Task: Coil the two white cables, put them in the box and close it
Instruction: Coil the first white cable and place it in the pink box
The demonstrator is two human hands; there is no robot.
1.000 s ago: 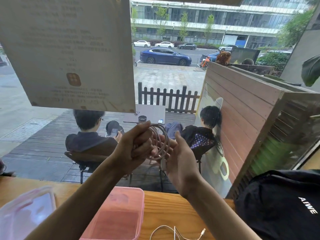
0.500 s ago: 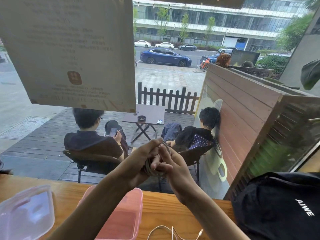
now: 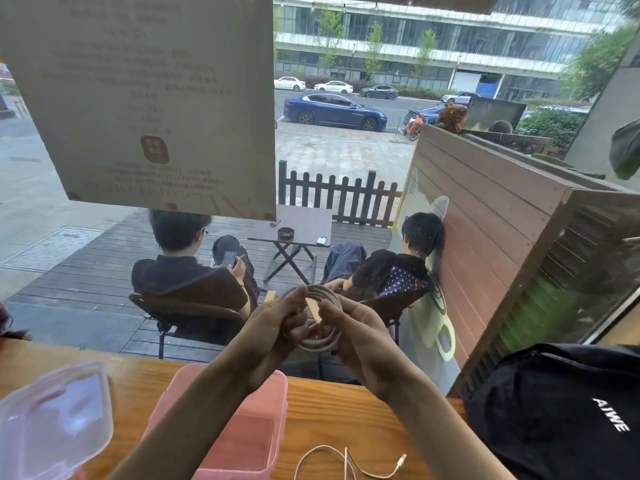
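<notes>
Wooden counter (image 3: 329, 410) at a window. Both hands together, raised over it: left hand (image 3: 266, 337) and right hand (image 3: 363, 344) grip the coiled cable (image 3: 318, 342). Pink box (image 3: 249, 441) open below, second cable (image 3: 349, 462) loose, near right. Risk: slack grip, loops spring apart before reaching box.

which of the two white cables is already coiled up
The white cable gripped between the left hand and right hand, wound into a ring. The other cable lies loose on the wooden counter.
</notes>
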